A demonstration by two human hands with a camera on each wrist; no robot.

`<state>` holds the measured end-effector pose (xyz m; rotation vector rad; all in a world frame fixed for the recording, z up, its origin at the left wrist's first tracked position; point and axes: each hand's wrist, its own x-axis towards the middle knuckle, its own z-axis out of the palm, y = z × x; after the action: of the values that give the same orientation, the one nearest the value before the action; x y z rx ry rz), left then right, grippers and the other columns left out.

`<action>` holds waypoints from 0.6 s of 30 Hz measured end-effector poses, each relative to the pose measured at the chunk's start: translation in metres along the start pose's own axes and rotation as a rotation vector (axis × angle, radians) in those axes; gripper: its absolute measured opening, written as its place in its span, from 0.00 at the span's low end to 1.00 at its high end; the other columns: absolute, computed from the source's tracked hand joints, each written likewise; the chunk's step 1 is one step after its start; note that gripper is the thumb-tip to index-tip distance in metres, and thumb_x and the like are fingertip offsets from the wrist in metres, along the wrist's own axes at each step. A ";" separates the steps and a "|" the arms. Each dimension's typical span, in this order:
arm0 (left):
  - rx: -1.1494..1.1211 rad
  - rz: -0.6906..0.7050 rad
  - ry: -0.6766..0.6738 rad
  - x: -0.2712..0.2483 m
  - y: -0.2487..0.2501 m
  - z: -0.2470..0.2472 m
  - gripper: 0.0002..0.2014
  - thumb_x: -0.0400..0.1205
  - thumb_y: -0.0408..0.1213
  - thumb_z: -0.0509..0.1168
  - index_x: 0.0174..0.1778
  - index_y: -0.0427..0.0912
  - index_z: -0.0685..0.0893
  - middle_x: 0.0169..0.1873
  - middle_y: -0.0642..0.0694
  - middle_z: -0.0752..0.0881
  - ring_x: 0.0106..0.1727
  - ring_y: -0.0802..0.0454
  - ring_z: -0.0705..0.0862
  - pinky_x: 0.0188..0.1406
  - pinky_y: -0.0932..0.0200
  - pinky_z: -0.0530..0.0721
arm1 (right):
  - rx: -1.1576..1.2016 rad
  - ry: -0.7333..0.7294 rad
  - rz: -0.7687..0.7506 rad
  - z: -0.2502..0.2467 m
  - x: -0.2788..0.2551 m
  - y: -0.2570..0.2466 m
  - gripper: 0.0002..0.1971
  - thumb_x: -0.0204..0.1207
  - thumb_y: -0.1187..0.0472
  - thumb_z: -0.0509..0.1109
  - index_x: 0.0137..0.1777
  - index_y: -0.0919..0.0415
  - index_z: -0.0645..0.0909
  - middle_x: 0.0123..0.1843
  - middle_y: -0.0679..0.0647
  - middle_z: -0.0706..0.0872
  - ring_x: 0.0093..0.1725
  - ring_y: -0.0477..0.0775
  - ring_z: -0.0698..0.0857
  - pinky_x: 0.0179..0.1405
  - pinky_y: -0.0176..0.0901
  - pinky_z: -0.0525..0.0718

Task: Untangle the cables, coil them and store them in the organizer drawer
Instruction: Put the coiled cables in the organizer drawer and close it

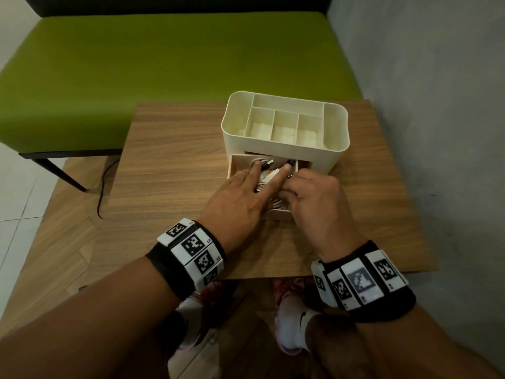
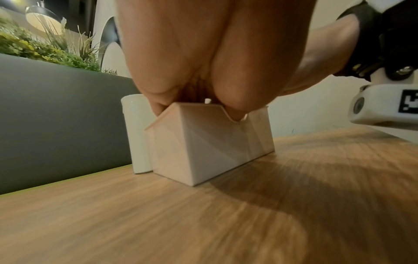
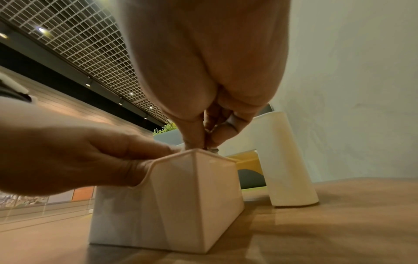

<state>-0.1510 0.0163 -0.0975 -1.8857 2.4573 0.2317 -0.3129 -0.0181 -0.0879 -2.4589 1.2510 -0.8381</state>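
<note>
A cream organizer [image 1: 284, 150] stands on the wooden table [image 1: 169, 173]. Its drawer [image 1: 277, 214] is pulled out toward me and holds white and black cables [image 1: 266, 173]. My left hand [image 1: 254, 179] lies over the drawer, its straight fingers pressing down on the cables. My right hand [image 1: 303, 192] hovers at the drawer's right side with curled fingers. In the right wrist view, the right hand's thumb and fingertips [image 3: 196, 141] pinch a small metal cable end just above the drawer [image 3: 169, 205] rim. The left wrist view shows my left hand [image 2: 192, 71] dipping into the drawer [image 2: 203, 142].
A green bench [image 1: 164, 64] runs behind the table and a grey wall [image 1: 437, 105] stands on the right. A thin dark cord [image 1: 101, 187] trails on the floor at the left. The organizer's top compartments [image 1: 284, 127] hold nothing visible.
</note>
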 end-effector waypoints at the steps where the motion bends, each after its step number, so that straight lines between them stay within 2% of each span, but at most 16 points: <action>1: 0.001 0.009 -0.005 0.000 -0.001 0.000 0.35 0.90 0.49 0.48 0.83 0.57 0.29 0.85 0.30 0.48 0.83 0.36 0.61 0.82 0.50 0.56 | -0.012 -0.010 -0.003 0.000 0.000 -0.002 0.03 0.73 0.65 0.78 0.44 0.61 0.92 0.40 0.53 0.89 0.39 0.49 0.85 0.42 0.44 0.86; 3: 0.014 0.023 -0.014 -0.001 -0.003 -0.001 0.34 0.89 0.52 0.47 0.84 0.56 0.32 0.85 0.31 0.47 0.84 0.36 0.59 0.82 0.49 0.56 | -0.033 -0.027 0.004 0.001 -0.003 -0.008 0.02 0.73 0.65 0.78 0.43 0.61 0.92 0.39 0.53 0.89 0.38 0.49 0.85 0.39 0.38 0.82; 5: 0.036 0.043 -0.022 -0.003 -0.006 -0.002 0.34 0.89 0.55 0.47 0.85 0.54 0.35 0.85 0.32 0.45 0.85 0.36 0.57 0.82 0.48 0.55 | -0.078 -0.043 -0.006 -0.001 -0.006 -0.016 0.01 0.73 0.64 0.78 0.42 0.59 0.92 0.38 0.52 0.89 0.37 0.43 0.80 0.39 0.29 0.72; 7: 0.059 0.066 -0.026 -0.005 -0.006 -0.003 0.33 0.89 0.56 0.45 0.86 0.52 0.37 0.86 0.33 0.43 0.85 0.36 0.54 0.82 0.47 0.55 | -0.128 -0.126 -0.001 -0.005 -0.006 -0.020 0.04 0.76 0.62 0.75 0.46 0.59 0.92 0.42 0.52 0.89 0.41 0.44 0.80 0.42 0.33 0.70; 9: 0.080 0.076 -0.029 -0.004 -0.005 -0.004 0.33 0.89 0.56 0.45 0.86 0.52 0.38 0.86 0.34 0.42 0.86 0.37 0.53 0.82 0.46 0.55 | -0.091 -0.274 0.063 -0.012 -0.002 -0.017 0.09 0.82 0.58 0.70 0.52 0.57 0.91 0.47 0.51 0.88 0.48 0.47 0.82 0.48 0.37 0.73; 11: 0.082 0.075 -0.025 -0.003 -0.005 -0.004 0.31 0.89 0.55 0.43 0.86 0.52 0.39 0.86 0.35 0.42 0.86 0.37 0.53 0.82 0.45 0.56 | 0.031 -0.311 0.156 -0.023 0.003 -0.008 0.09 0.82 0.55 0.69 0.53 0.54 0.91 0.45 0.46 0.87 0.46 0.44 0.83 0.46 0.38 0.76; 13: 0.077 0.073 -0.017 -0.002 -0.005 -0.005 0.30 0.89 0.54 0.41 0.86 0.52 0.40 0.86 0.36 0.44 0.85 0.37 0.54 0.82 0.45 0.56 | 0.084 -0.189 0.241 -0.033 0.005 0.002 0.10 0.82 0.54 0.69 0.55 0.55 0.89 0.45 0.44 0.85 0.44 0.41 0.81 0.43 0.33 0.75; 14: 0.072 0.074 -0.016 -0.002 -0.006 -0.005 0.30 0.89 0.54 0.41 0.87 0.52 0.41 0.86 0.36 0.44 0.85 0.37 0.54 0.82 0.45 0.56 | 0.058 -0.091 0.254 -0.039 0.006 0.006 0.10 0.83 0.55 0.68 0.57 0.56 0.88 0.48 0.44 0.84 0.45 0.42 0.80 0.44 0.29 0.75; 16: 0.062 0.081 -0.019 -0.002 -0.006 -0.006 0.31 0.89 0.55 0.42 0.87 0.52 0.42 0.86 0.37 0.44 0.86 0.38 0.53 0.82 0.46 0.55 | -0.011 0.067 0.245 -0.046 0.009 0.013 0.13 0.83 0.58 0.68 0.64 0.57 0.85 0.58 0.47 0.82 0.57 0.46 0.78 0.55 0.31 0.76; 18: 0.051 0.080 -0.040 -0.002 -0.006 -0.007 0.34 0.87 0.60 0.44 0.86 0.53 0.40 0.86 0.38 0.42 0.86 0.39 0.51 0.82 0.47 0.53 | -0.076 0.054 0.282 -0.046 0.014 0.019 0.20 0.82 0.58 0.69 0.74 0.53 0.78 0.73 0.48 0.76 0.71 0.52 0.70 0.66 0.35 0.67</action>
<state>-0.1445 0.0158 -0.0910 -1.7477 2.4907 0.2053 -0.3462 -0.0394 -0.0543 -2.2538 1.6281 -0.7967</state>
